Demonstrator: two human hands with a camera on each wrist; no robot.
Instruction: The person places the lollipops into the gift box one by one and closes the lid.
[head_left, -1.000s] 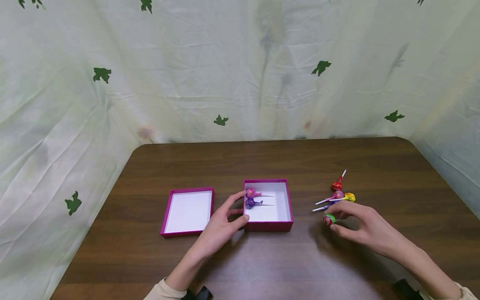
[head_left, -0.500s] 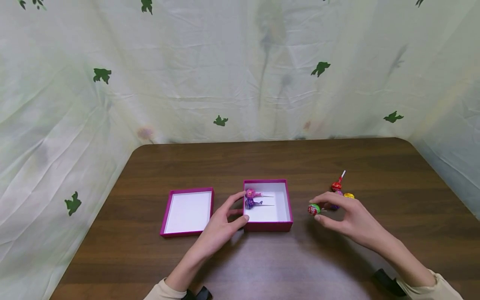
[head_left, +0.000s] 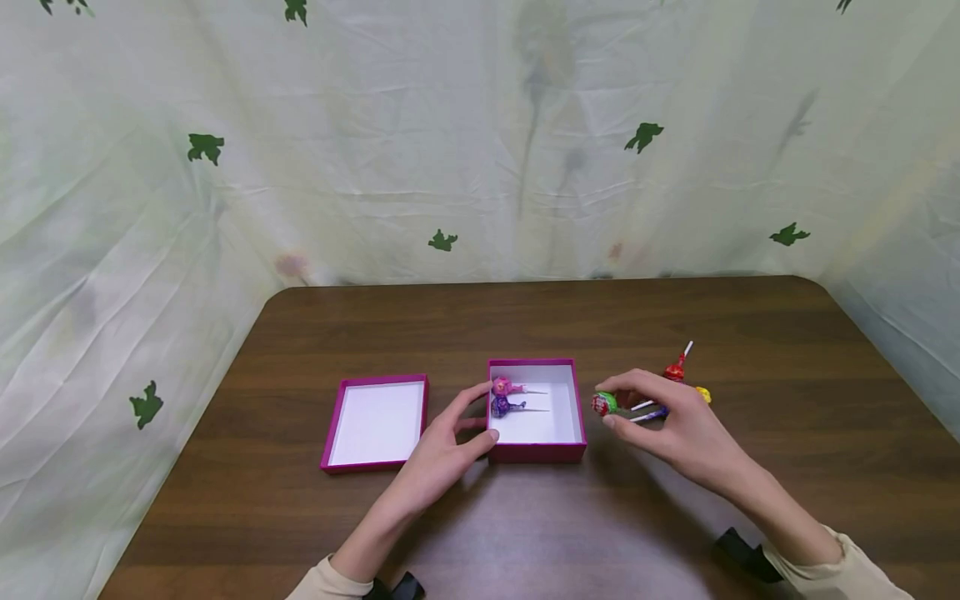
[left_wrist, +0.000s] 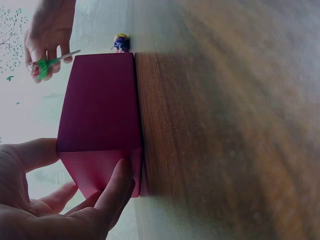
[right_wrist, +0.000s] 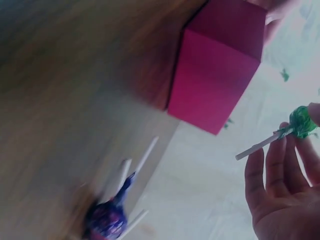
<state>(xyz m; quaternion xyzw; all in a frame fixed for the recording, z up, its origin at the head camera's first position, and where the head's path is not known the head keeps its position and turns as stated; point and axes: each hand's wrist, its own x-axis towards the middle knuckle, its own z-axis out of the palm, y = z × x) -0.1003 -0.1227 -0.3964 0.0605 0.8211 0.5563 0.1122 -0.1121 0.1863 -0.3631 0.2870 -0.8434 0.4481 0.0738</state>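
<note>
My left hand (head_left: 442,454) touches the left wall of a magenta box (head_left: 536,452), thumb at the front left corner, fingers spread along the side. Inside the white-lined box, a pink lollipop (head_left: 502,386) and a purple lollipop (head_left: 500,406) lie side by side at the left, sticks pointing right. Just right of the box, my right hand (head_left: 686,429) pinches a green-and-red lollipop (head_left: 603,404) by its head between thumb and index finger. The right wrist view shows the green wrapper (right_wrist: 301,122) and its white stick pointing away from the thumb.
Behind the right hand lie a red lollipop (head_left: 674,371), a yellow one (head_left: 703,393) and a purple one (right_wrist: 107,219), partly covered in the head view. A shallow magenta lid (head_left: 375,422), white inside, rests left of the box on the brown wooden table (head_left: 300,533).
My right hand has carried the green-and-red lollipop leftward and slightly away, from beside the other lollipops to near the box's right wall. The left hand and box have stayed in place.
</note>
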